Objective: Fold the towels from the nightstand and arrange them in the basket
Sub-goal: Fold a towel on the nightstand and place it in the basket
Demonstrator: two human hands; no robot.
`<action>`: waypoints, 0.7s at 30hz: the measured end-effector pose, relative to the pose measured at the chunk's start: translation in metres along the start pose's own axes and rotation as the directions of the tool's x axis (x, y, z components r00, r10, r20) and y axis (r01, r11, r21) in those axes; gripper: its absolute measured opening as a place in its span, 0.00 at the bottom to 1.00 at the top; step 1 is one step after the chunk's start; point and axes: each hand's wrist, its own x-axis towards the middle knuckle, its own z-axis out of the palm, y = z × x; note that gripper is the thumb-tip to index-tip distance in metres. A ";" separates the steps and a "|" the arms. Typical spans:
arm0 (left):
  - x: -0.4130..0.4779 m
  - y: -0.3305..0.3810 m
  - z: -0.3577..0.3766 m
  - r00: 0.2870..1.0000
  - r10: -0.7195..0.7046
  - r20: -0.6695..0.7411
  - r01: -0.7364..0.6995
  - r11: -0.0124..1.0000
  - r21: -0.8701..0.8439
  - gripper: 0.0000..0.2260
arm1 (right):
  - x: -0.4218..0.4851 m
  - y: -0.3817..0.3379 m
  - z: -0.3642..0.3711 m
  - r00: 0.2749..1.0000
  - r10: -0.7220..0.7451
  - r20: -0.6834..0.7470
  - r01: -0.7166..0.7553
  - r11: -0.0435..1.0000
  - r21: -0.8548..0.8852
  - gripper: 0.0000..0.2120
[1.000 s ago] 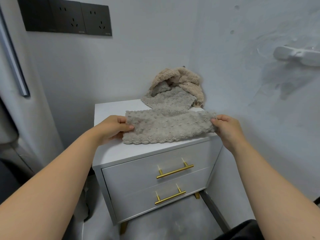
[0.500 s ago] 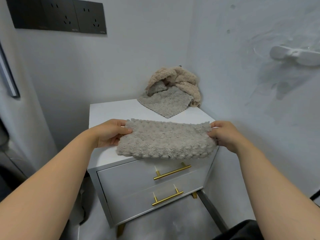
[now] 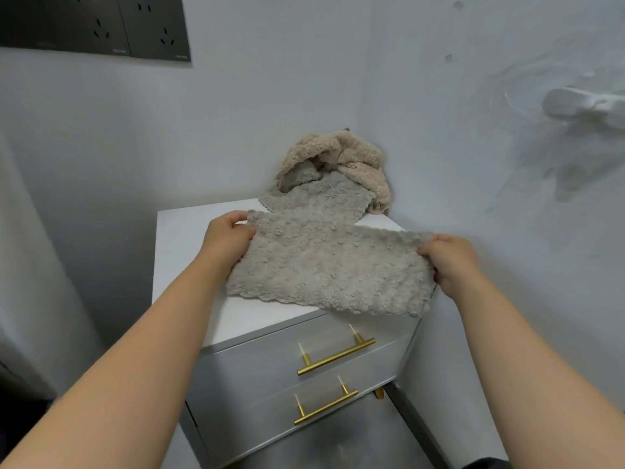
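Now, in the head view, the grey towel looks different from half a second ago. Then it was a narrow band held level in front of the top drawer; now it shows as a broader sheet and has come back over the nightstand. It is also slanted, with its left end higher and further back than its right. I see my left hand pinching the upper left corner and my right hand pinching the upper right edge, fingers curled round the cloth, so the towel is stretched between them. Its scalloped lower edge lies over the white top, and the lower right corner hangs past the front edge, just above the top drawer's gold handle, which was partly covered before.

At the back corner of the top, a second grey towel lies spread out, with a crumpled beige towel heaped on its far end against the wall. A lower gold handle marks the second drawer. A dark socket panel sits on the pale wall at upper left, and a white wall fitting juts out at right.
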 end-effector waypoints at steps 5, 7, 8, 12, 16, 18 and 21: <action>0.009 -0.011 0.000 0.992 0.125 -0.009 -0.099 0.831 0.547 0.18 | -0.001 0.008 0.012 0.997 -0.061 -0.050 0.050 0.978 -0.202 0.14; 0.007 -0.009 0.000 0.979 0.204 0.016 -0.157 0.700 0.697 0.23 | -0.001 0.008 0.012 0.991 -0.118 -0.067 0.094 0.951 -0.293 0.14; 0.006 -0.006 0.001 0.966 0.252 0.053 -0.211 0.653 0.727 0.23 | -0.002 0.008 0.011 0.988 -0.136 -0.075 0.101 0.928 -0.359 0.12; -0.003 0.004 0.012 0.855 0.269 0.444 -0.519 0.448 0.728 0.23 | -0.011 0.009 0.003 0.993 -0.096 -0.066 0.037 0.798 -0.602 0.10; -0.017 0.001 0.028 0.764 -0.137 0.630 -0.579 0.286 0.764 0.31 | -0.022 0.005 -0.004 0.999 0.038 0.018 -0.017 0.765 -0.644 0.21; -0.021 0.000 0.030 0.758 -0.205 0.619 -0.571 0.250 0.782 0.33 | -0.029 0.003 -0.006 0.972 0.195 0.129 -0.082 0.801 -0.592 0.24; -0.028 0.011 0.029 0.737 -0.265 0.622 -0.572 0.246 0.782 0.36 | -0.033 0.001 -0.012 0.905 0.317 0.285 -0.157 0.869 -0.469 0.24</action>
